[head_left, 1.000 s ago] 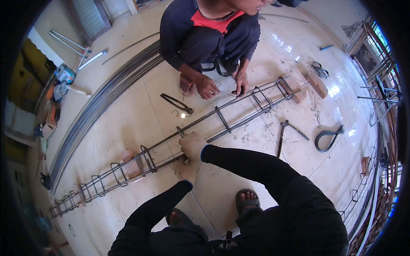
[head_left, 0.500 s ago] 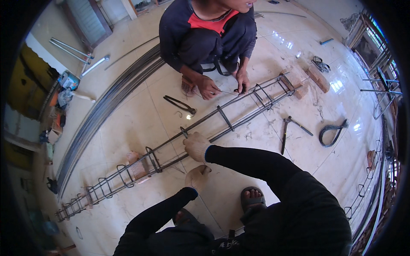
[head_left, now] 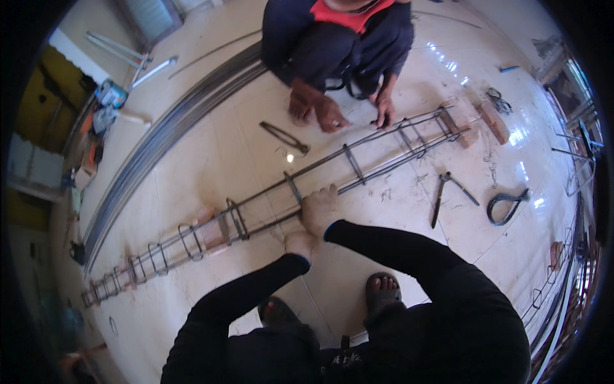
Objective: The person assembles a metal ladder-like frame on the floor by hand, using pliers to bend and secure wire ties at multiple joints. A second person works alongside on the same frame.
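A long rebar cage [head_left: 256,205] of thin steel bars and square stirrups lies slantwise on the pale tiled floor. My right hand [head_left: 320,208] is closed over its near bars beside a stirrup [head_left: 293,187]. My left hand [head_left: 299,244] sits just below it, against the lower bar and touching my right wrist; its fingers are hidden. Across the cage a squatting person in a dark top rests one hand [head_left: 384,114] on the far bars and the other hand [head_left: 316,110] near them.
Pincers [head_left: 448,192] and a black wire loop [head_left: 506,206] lie on the floor to the right. Another hand tool [head_left: 284,137] lies beyond the cage. Wooden blocks [head_left: 489,121] prop the cage's far end. Long bundled rods [head_left: 160,141] run along the left. My sandalled feet [head_left: 382,289] are close below.
My left hand has come up from the floor to the cage, just under my right hand. My right hand has kept its hold. The view has shifted slightly.
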Available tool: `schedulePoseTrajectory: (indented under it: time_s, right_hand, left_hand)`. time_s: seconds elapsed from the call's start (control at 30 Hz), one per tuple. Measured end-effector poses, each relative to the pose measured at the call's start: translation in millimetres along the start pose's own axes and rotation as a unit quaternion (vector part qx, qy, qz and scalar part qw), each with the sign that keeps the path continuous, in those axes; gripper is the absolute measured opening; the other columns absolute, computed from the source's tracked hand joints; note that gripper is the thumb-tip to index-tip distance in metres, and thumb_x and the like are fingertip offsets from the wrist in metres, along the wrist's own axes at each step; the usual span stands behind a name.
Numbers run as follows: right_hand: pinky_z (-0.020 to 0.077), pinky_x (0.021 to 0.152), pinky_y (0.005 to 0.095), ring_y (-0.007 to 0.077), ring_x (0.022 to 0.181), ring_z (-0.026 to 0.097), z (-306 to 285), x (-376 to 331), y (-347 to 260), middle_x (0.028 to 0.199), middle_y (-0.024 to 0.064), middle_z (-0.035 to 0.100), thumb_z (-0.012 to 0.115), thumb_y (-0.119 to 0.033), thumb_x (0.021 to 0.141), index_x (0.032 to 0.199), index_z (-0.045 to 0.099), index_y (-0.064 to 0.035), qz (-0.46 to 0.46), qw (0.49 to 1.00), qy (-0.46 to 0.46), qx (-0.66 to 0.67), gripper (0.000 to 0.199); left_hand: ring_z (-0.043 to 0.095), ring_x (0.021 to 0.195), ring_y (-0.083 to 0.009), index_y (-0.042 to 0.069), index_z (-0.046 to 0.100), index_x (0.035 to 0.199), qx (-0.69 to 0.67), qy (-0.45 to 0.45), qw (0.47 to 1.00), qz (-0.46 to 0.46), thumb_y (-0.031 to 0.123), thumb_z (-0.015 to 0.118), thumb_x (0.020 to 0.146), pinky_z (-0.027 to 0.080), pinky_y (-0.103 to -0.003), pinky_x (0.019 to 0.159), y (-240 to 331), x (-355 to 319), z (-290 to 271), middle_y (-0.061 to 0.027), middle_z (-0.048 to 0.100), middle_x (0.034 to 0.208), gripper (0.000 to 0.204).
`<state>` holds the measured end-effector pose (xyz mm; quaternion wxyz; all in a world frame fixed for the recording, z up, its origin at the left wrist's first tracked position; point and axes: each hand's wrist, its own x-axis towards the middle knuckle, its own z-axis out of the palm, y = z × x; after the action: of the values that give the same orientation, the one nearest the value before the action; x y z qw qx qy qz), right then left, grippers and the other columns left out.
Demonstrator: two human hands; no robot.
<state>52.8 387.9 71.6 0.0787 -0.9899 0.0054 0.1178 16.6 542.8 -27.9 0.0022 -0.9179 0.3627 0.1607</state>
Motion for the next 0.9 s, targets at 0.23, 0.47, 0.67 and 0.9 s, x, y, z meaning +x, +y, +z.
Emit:
schedulePoseTrajectory:
  time_s: [0.23, 0.47, 0.67, 0.9]
  right_hand:
    - [0.0476, 0.107, 0.0548, 0.0298, 0.105, 0.078, 16, 11, -2, 0.098, 0.0095, 0.083, 0.076, -0.04, 0.095, 0.098, 0.086, -0.0139, -0.006, 1.0, -0.023, 0.001, 0.028]
    - [0.0517, 0.101, 0.0528, 0.0311, 0.098, 0.08, 19, 8, 2, 0.092, 0.0098, 0.082, 0.075, -0.039, 0.096, 0.096, 0.085, -0.013, -0.018, 1.0, 0.01, -0.011, 0.028]
    - [0.0542, 0.103, 0.0513, 0.035, 0.1, 0.078, 17, 12, 8, 0.1, 0.0133, 0.081, 0.079, -0.042, 0.094, 0.099, 0.084, -0.0106, -0.039, 0.999, 0.007, 0.027, 0.032]
    - [0.0556, 0.107, 0.0541, 0.0413, 0.122, 0.068, 10, -36, 29, 0.131, 0.018, 0.072, 0.084, -0.015, 0.09, 0.117, 0.077, -0.0033, -0.254, 0.912, 0.227, 0.228, 0.03]
  left_hand:
    - [0.078, 0.084, -0.0411, 0.013, 0.082, 0.084, -0.125, 0.092, 0.988, 0.0, 0.026, 0.067, 0.093, 0.059, -0.055, 0.071, -1, -13, 3, -0.0194, 0.079, 0.088, 0.022]
    - [0.074, 0.085, -0.043, 0.007, 0.079, 0.1, -0.25, 0.02, 0.966, -0.062, 0.03, 0.067, 0.1, 0.057, -0.052, 0.079, 25, -28, -48, -0.022, 0.076, 0.091, 0.026]
    - [0.069, 0.079, -0.0324, 0.004, 0.071, 0.108, -0.531, -0.117, 0.83, -0.126, 0.031, 0.061, 0.109, 0.056, -0.042, 0.075, 34, -64, -68, -0.0161, 0.071, 0.089, 0.029]
    - [0.06, 0.077, -0.0174, 0.002, 0.063, 0.117, -0.728, -0.411, 0.506, -0.21, 0.026, 0.054, 0.113, 0.05, -0.032, 0.064, 80, -142, -74, -0.0067, 0.062, 0.099, 0.026]
